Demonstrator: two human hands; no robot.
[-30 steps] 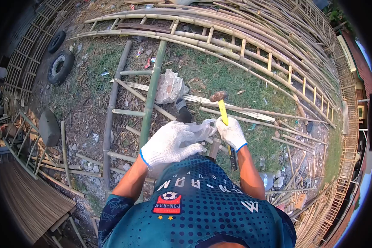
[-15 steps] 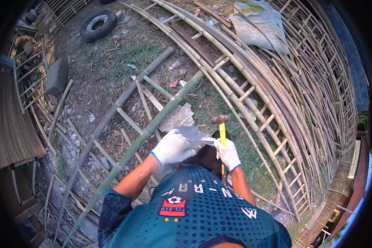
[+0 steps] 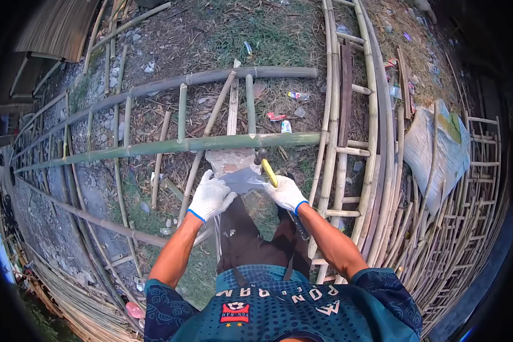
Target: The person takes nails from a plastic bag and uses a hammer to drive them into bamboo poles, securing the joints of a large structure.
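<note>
My right hand (image 3: 286,194), in a white knitted glove with a blue cuff, is closed around a hammer (image 3: 269,172) with a yellow handle. The hammer's dark head points away from me, close to the green bamboo pole (image 3: 202,144). A crumpled grey plastic sheet (image 3: 244,180) stretches from the fingers of that same hand toward my left. My left hand (image 3: 211,196), gloved alike, is open with fingers apart, right at the sheet's left edge. Beneath the sheet a pale rough slab (image 3: 229,159) lies on the ground by the pole.
The green pole and a grey bamboo pole (image 3: 211,80) form a ladder frame with short rungs. More bamboo ladders (image 3: 365,114) lie to the right, beside a white sack (image 3: 433,154) and stacked bamboo (image 3: 427,245). Litter and rubble (image 3: 108,122) cover the ground.
My view has turned, so the ladder frame now runs across in front of me. My left hand has opened from around the plastic sheet; my right still grips the hammer.
</note>
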